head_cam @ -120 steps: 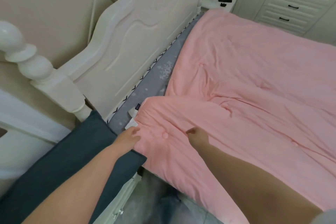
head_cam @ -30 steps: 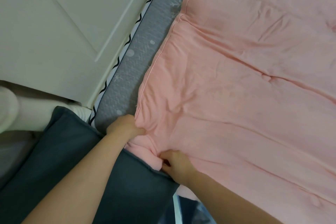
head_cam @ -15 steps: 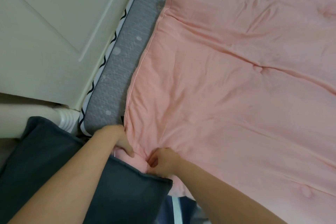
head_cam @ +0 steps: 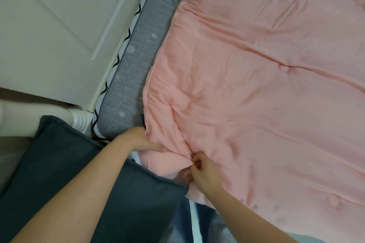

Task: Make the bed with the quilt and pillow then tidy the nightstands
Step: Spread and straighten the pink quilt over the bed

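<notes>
- Headboard (head_cam: 59, 31): cream, panelled, upper left.
- Mattress (head_cam: 134, 69): grey, pale dots and snowflake print, black zigzag trim along its edge, just beside the headboard.
- Bedpost (head_cam: 29, 118): cream, ribbed turning, left edge.

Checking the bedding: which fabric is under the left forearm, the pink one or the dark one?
The dark blue-grey pillow; the pink quilt lies spread over the bed.

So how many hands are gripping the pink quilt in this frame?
2. The left hand holds the pink quilt at its corner beside the grey mattress; the right hand pinches a fold just below, by the dark pillow.
</notes>
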The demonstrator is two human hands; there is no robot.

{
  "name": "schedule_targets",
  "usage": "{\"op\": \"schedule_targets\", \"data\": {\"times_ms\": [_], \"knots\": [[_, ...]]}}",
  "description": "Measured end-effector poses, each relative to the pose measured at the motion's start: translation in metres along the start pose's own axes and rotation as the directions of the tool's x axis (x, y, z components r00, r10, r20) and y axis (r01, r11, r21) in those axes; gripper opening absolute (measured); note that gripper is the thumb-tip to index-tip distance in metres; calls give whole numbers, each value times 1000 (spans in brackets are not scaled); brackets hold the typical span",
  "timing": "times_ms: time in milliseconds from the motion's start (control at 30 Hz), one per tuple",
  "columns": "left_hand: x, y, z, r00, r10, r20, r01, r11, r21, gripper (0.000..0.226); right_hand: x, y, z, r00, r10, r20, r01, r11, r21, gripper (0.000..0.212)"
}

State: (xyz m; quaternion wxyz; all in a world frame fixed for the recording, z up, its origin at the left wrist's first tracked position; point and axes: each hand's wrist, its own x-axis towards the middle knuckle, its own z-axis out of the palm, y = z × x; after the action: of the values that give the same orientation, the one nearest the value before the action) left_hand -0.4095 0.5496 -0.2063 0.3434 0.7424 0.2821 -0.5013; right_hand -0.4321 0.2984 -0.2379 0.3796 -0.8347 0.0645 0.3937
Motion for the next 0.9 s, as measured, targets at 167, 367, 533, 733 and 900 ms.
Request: {"op": "schedule_targets", "data": {"times_ms": [167,367,533,733,900], "knots": [[-19,3,3,994,107,3,-107,991,84,91,-7,-9,14,984,176,-32,-150,910,387,7],[-23,0,12,785,217,-580,163,831,532,13,-1,-38,17,938,-6,345,-91,961,263,18],[-7,-9,6,854,-75,-515,367,788,494,25,22,-72,3,962,-251,109,229,957,176,26],[3,11,-39,956,-156,-249,91,963,-255,101,78,-107,-13,918,-389,-78,356,894,-271,43],[27,49,-47,893,-195,-407,-123,761,-636,80,107,-120,-15,920,-315,234,380,865,-328,51]]}}
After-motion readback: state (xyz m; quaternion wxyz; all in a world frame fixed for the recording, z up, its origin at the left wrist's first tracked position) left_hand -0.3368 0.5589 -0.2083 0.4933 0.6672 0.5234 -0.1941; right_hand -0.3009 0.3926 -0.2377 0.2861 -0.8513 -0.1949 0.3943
